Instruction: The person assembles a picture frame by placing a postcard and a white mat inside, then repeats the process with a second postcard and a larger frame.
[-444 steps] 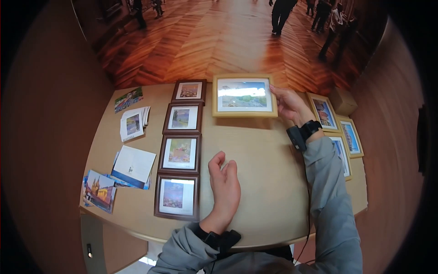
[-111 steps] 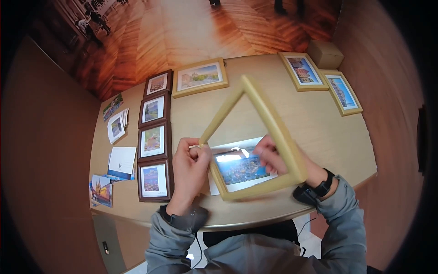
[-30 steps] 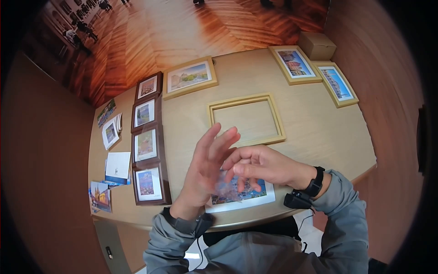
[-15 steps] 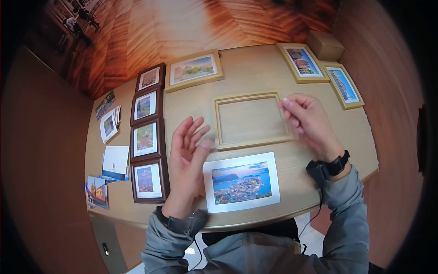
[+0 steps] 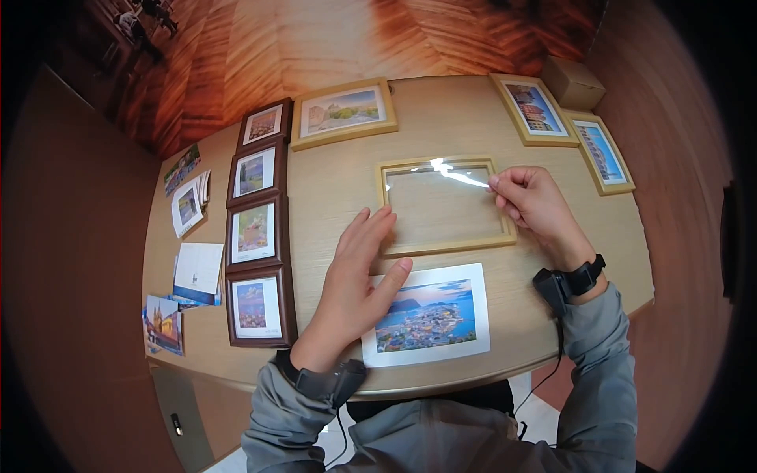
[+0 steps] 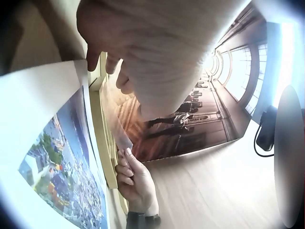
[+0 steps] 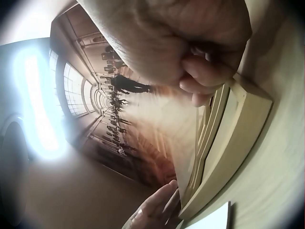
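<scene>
One clear sheet [image 5: 449,173], pinched by the right grip [image 5: 536,203], extends toward the straight-fingered left grip [image 5: 351,284].

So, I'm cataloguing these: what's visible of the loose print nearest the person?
The loose print is a rectangular, paper-like sheet, its white border framing a view of a town, water and hills. It lies flat, face up, on the table between the empty yellow frame and the near edge. The left hand hides part of it; contact is unclear.

two hands [image 5: 347,292], eight frames [image 5: 451,247], one box [image 5: 577,85]
</scene>
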A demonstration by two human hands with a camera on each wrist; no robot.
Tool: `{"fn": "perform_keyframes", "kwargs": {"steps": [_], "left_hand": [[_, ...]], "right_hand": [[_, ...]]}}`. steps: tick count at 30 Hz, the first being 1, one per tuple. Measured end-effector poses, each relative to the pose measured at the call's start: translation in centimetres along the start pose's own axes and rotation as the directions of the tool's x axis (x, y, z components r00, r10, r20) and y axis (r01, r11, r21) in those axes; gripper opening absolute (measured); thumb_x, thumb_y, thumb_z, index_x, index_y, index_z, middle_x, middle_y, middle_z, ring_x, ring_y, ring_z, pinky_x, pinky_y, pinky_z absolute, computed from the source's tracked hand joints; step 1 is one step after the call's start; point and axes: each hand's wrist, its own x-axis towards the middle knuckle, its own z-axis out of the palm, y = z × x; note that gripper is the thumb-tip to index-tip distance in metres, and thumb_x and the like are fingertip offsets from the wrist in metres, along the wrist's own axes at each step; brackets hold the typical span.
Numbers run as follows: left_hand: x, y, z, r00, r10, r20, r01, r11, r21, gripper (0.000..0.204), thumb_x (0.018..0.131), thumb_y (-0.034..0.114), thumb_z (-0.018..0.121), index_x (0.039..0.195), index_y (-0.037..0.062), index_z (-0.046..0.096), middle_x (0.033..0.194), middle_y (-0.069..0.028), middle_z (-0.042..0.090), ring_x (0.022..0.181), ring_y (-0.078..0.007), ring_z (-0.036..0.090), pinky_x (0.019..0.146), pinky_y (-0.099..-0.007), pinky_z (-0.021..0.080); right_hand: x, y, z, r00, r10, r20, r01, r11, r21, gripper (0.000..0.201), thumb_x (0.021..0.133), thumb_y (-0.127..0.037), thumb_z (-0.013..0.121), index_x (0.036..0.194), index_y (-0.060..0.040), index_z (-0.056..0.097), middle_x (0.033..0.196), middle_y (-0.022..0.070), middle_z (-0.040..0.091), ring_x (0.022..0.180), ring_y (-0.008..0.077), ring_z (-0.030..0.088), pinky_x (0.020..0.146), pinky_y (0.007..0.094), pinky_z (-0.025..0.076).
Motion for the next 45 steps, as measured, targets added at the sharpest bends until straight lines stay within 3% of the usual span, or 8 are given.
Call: {"fn": "perform_keyframes", "kwargs": {"steps": [10,14,17,19,21,23,36,45], "left_hand": [[-0.2,0.0,0.2,0.992,0.034,0.124,-0.052,0.989,0.141,0.056,0.098,0.028,0.073,0.144,0.0014,0.058,0.155,-0.0187,0.054,0.154,-0.049,0.03,0.124,-0.0532,0.03],[-0.1,0.1,0.2,0.991,0.079,0.111,-0.099,0.976,0.194,0.054,0.095,0.026,0.074,0.138,-0.0034,0.059,0.15,-0.023,0.056,0.148,-0.0521,0.036,0.121,-0.0543,0.035],[-0.1,-0.2,0.3,0.994,0.103,0.038,-0.108,0.981,0.163,0.052,0.096,0.022,0.073,0.138,-0.003,0.058,0.149,-0.0234,0.056,0.144,-0.0484,0.045,0.119,-0.0512,0.039],[-0.2,-0.5,0.6,0.997,-0.02,-0.076,0.019,1.0,-0.015,0.049,0.097,0.017,0.07,0.139,-0.0028,0.056,0.147,-0.0246,0.057,0.137,-0.0441,0.055,0.114,-0.0464,0.045],[-0.1,-0.4,0.4,0.996,0.014,-0.092,-0.009,0.998,0.059,0.049,0.098,0.013,0.066,0.142,-0.0036,0.053,0.144,-0.0258,0.058,0.131,-0.0418,0.06,0.11,-0.0431,0.048],[-0.3,-0.7,0.4,0.99,-0.117,-0.077,0.118,0.993,0.007,0.048,0.102,0.003,0.061,0.148,-0.0008,0.05,0.142,-0.0202,0.059,0.135,-0.0307,0.06,0.114,-0.0378,0.046],[-0.2,-0.9,0.2,0.997,-0.063,-0.051,0.066,0.996,0.063,0.046,0.101,-0.005,0.052,0.147,-0.0018,0.05,0.146,-0.0185,0.055,0.13,-0.029,0.061,0.113,-0.0355,0.047],[-0.3,0.0,0.2,0.992,-0.123,-0.007,0.123,0.992,0.024,0.039,0.1,-0.003,0.056,0.137,0.0049,0.066,0.152,-0.0195,0.052,0.133,-0.0316,0.06,0.105,-0.0371,0.053]], "right_hand": [[0.3,-0.2,0.1,1.0,0.012,-0.028,-0.015,0.993,-0.113,0.021,0.104,-0.02,0.07,0.095,-0.001,0.072,0.072,-0.0021,0.063,0.052,0.0025,0.044,0.047,0.0211,0.033],[0.7,0.5,0.1,0.996,-0.058,-0.06,0.05,0.991,-0.128,0.02,0.103,-0.021,0.072,0.097,-0.0021,0.072,0.073,-0.0018,0.064,0.054,0.0026,0.045,0.047,0.0212,0.034],[0.8,0.4,0.3,0.994,-0.078,-0.082,0.064,0.986,-0.152,0.02,0.102,-0.021,0.073,0.096,-0.0023,0.071,0.073,-0.0013,0.065,0.054,0.0028,0.046,0.047,0.0213,0.034],[0.8,0.3,0.2,0.993,-0.081,-0.09,0.066,0.985,-0.159,0.02,0.102,-0.021,0.073,0.096,-0.0024,0.07,0.073,-0.001,0.065,0.054,0.0029,0.046,0.047,0.0214,0.035],[0.8,0.3,0.2,0.995,-0.055,-0.086,0.044,0.991,-0.123,0.02,0.102,-0.02,0.073,0.094,-0.0026,0.069,0.073,-0.0005,0.065,0.054,0.003,0.046,0.047,0.0213,0.035],[0.8,0.3,0.1,0.995,-0.052,-0.085,0.043,0.994,-0.102,0.02,0.102,-0.02,0.073,0.093,-0.0026,0.069,0.073,-0.0004,0.065,0.054,0.003,0.046,0.047,0.0212,0.034],[0.9,0.3,0.3,0.992,-0.081,-0.098,0.076,0.995,-0.057,0.017,0.102,-0.018,0.074,0.097,-0.0023,0.07,0.073,-0.0017,0.066,0.054,0.002,0.046,0.047,0.0196,0.033],[1.0,0.6,0.2,0.988,-0.105,-0.111,0.089,0.985,-0.147,0.018,0.101,-0.02,0.075,0.097,-0.0024,0.072,0.074,-0.0022,0.067,0.057,0.0022,0.049,0.051,0.0203,0.038]]}}
